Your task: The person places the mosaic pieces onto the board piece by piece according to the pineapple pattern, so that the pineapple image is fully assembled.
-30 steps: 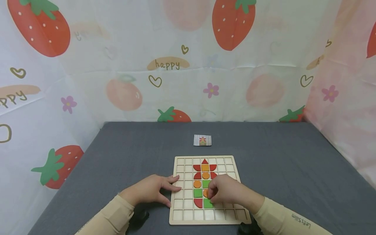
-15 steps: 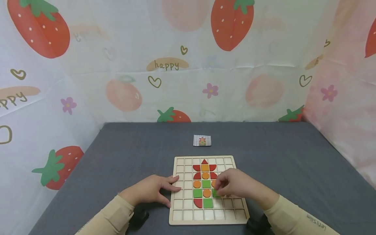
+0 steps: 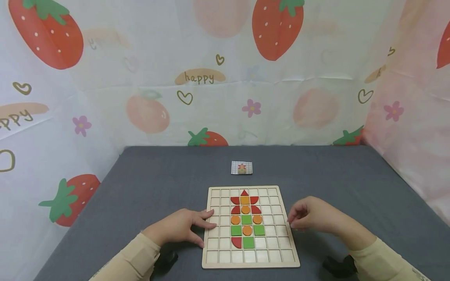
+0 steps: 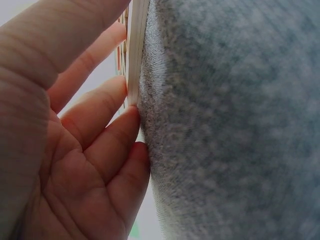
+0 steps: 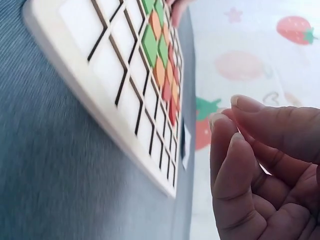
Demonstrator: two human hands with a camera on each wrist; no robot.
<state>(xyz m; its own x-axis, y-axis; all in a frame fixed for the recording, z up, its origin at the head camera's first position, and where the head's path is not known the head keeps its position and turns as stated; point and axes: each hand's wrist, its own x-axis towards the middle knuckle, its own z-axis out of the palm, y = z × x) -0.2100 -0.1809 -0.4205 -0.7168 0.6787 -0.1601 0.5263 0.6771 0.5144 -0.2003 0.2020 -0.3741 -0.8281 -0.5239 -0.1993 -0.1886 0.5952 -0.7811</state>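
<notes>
A square wooden grid board lies on the dark grey cloth, with red, orange and green flat pieces set in its middle cells. Among them are a green square, an orange disc and a red quarter-circle. My left hand rests at the board's left edge, its spread fingers touching the rim; the left wrist view shows fingertips against that edge. Just off the right edge, my right hand hovers with loosely curled fingers. Nothing shows between its fingertips in the right wrist view.
A small pattern card lies behind the board. Bare grey cloth surrounds both. Fruit-printed curtains hang at the back and sides.
My right hand has moved right, off the board's middle, uncovering the green square and orange disc on the pattern's right side. My left hand has stayed at the left edge.
</notes>
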